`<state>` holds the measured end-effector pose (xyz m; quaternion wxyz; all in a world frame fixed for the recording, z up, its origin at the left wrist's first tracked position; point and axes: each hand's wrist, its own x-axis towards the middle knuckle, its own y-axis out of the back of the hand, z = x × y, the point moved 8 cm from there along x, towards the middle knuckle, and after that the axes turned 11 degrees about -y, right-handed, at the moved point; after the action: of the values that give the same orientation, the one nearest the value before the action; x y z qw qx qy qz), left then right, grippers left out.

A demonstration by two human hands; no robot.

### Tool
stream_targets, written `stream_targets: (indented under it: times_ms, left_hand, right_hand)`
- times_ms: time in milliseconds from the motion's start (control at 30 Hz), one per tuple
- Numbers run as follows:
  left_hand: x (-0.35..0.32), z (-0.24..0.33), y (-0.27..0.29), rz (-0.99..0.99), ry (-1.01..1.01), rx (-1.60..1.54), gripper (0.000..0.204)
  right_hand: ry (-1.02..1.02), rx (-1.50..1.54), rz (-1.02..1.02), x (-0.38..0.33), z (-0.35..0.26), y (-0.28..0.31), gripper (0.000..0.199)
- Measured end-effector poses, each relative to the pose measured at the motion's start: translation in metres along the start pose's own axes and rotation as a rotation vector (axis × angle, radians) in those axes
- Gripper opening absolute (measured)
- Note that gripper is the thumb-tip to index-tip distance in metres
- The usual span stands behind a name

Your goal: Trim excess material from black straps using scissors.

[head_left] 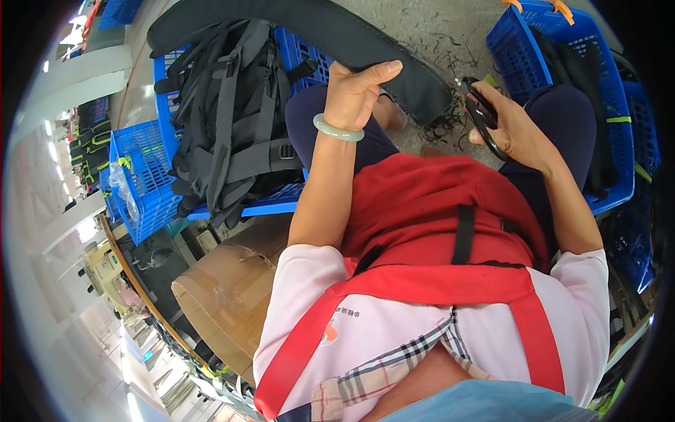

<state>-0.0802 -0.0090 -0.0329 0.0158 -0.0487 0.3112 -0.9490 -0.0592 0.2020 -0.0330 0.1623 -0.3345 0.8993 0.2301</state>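
My left hand (354, 93), a pale green bangle at its wrist, grips a long, curved black padded strap (316, 32) with stitched edges, thumb on top. The strap arches from the upper left and its rounded end hangs past my fingers, over my knees. In my right hand (519, 137) is a pair of scissors (484, 126) with black handles, fingers through the loops. The blades are small in view beside the strap's end and apart from it; how far they are spread I cannot tell. Dark thread or fabric scraps (453, 130) lie on the floor below.
On my left, a blue crate (271, 205) is heaped with black webbing straps (232, 126). Another blue crate (144, 179) and a cardboard box (228, 281) stand nearby. To my right, a blue crate (619, 165) holds dark pieces. A red apron (436, 211) covers my lap.
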Motion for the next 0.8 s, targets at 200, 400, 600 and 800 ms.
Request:
stream_targets:
  times_ms: [200, 400, 600, 800]
  left_hand:
    - [-0.003, -0.007, -0.002, -0.027, 0.033, 0.014, 0.021]
    - [-0.005, -0.007, -0.006, -0.020, 0.010, -0.017, 0.021]
    - [-0.005, -0.009, -0.006, -0.083, 0.020, -0.022, 0.023]
    - [-0.007, -0.009, -0.007, -0.097, 0.018, -0.047, 0.026]
  right_hand:
    - [0.037, -0.015, 0.000, -0.001, 0.002, -0.005, 0.062]
    - [0.073, -0.052, 0.003, 0.000, -0.006, -0.008, 0.058]
    - [-0.068, 0.094, -0.080, 0.004, 0.016, -0.016, 0.061]
    - [0.209, 0.064, 0.079, -0.006, -0.010, -0.011, 0.049]
